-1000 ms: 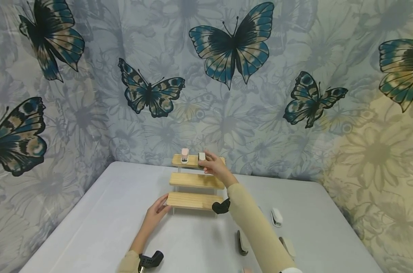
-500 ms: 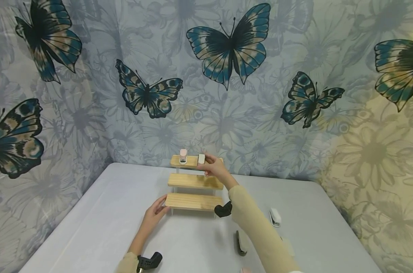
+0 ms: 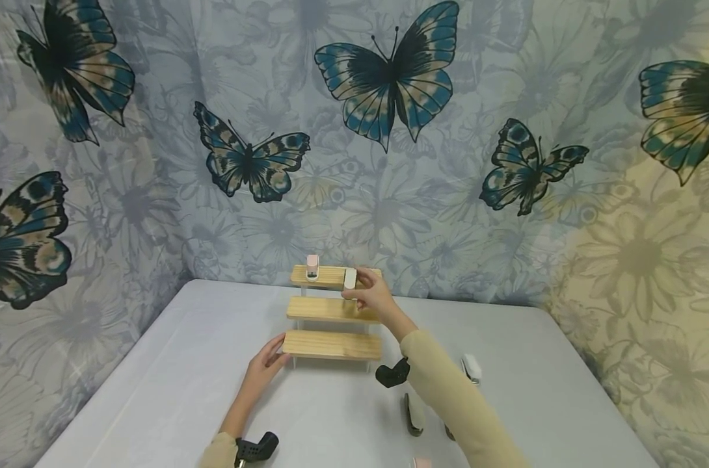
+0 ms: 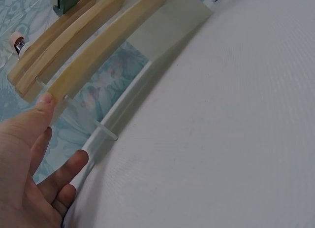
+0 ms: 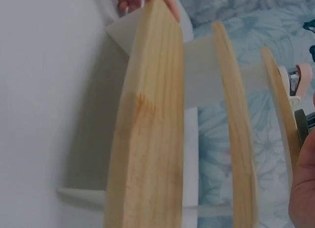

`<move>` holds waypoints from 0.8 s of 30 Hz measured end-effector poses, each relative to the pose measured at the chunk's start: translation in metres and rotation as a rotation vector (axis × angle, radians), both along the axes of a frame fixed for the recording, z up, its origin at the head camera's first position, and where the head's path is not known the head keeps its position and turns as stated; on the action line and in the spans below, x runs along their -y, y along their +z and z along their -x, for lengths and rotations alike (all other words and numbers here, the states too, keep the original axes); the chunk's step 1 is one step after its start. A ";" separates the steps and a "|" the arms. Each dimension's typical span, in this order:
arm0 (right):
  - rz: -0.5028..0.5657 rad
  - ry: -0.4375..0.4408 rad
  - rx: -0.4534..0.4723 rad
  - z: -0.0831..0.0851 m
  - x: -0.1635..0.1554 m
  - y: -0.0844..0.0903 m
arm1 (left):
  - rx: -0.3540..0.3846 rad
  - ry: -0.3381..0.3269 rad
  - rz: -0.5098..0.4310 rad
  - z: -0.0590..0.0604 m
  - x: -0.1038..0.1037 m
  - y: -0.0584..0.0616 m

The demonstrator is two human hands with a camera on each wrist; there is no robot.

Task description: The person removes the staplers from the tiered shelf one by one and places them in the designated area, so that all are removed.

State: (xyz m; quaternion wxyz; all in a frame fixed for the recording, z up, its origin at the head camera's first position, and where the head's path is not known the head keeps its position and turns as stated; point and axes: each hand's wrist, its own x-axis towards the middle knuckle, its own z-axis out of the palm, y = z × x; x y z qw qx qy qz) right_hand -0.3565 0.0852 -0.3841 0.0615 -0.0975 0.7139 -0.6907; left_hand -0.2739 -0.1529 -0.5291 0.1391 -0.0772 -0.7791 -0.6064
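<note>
A three-tier stand with wooden shelves [image 3: 332, 344] stands on the table. My left hand [image 3: 265, 367] grips the left end of its lowest shelf; in the left wrist view the thumb lies on the board's corner. At the top shelf [image 3: 331, 275], my right hand [image 3: 374, 294] pinches a small stapler [image 3: 350, 277] with a pale top and dark green base, upright at the shelf's front edge. A pink and white stapler [image 3: 312, 267] stands to its left on the same shelf. In the right wrist view, my right hand [image 5: 303, 188] hides part of the green stapler [image 5: 302, 125].
Several more staplers lie to the right on the white table [image 3: 155, 390]: a white one [image 3: 471, 368], a pale one with a dark base [image 3: 414, 415] and a pink one [image 3: 421, 463] at the bottom edge. My right sleeve [image 3: 456, 400] partly covers another. Butterfly-print cloth [image 3: 389, 214] hangs behind.
My right hand has drawn the green-based stapler slightly right and toward me on the top shelf, its forearm shifting back too. The left hand stays on the lowest shelf.
</note>
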 end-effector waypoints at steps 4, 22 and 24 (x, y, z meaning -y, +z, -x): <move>0.009 -0.018 0.002 -0.007 -0.005 -0.003 | -0.013 0.002 0.012 -0.002 0.000 0.000; 0.055 0.159 0.006 -0.065 -0.030 -0.003 | -0.057 -0.081 0.018 -0.006 0.004 0.007; 0.060 0.165 0.009 -0.072 -0.035 -0.003 | -0.063 -0.093 0.021 -0.006 0.003 0.007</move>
